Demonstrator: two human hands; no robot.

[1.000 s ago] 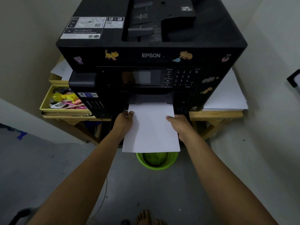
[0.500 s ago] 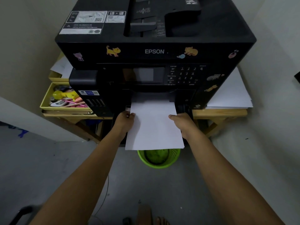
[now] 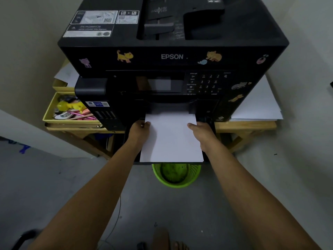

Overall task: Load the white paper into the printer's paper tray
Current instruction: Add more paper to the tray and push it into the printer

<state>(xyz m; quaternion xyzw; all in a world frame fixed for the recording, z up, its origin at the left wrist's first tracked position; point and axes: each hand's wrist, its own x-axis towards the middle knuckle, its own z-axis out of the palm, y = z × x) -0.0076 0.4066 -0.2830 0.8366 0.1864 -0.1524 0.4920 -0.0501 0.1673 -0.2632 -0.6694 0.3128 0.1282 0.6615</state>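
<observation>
View from the head camera, looking down at a black Epson printer [image 3: 173, 56] that fills the upper centre of the frame and stands on a wooden table [image 3: 245, 124]. At centre frame a sheet of white paper [image 3: 172, 139] lies flat over the printer's pulled-out paper tray [image 3: 209, 121], its far edge at the mouth of the dark slot below the control panel [image 3: 203, 83] and its near edge overhanging toward the viewer. The left hand [image 3: 139, 130] grips the left edge of the sheet, thumb on top and fingers curled beneath; the right hand [image 3: 201, 131] grips the right edge in the same way. Both forearms run from the lower corners of the frame up to the sheet. Directly below the near edge of the paper, on the grey floor, stands a green mesh wastebasket [image 3: 176, 175]. At left centre a yellow box [image 3: 48, 112] of small stationery items sits on the table beside the printer; at right centre a stack of white sheets [image 3: 257, 103] rests on the table, just beside the printer's right side. Cartoon animal stickers [image 3: 124, 56] dot the printer's front band.
</observation>
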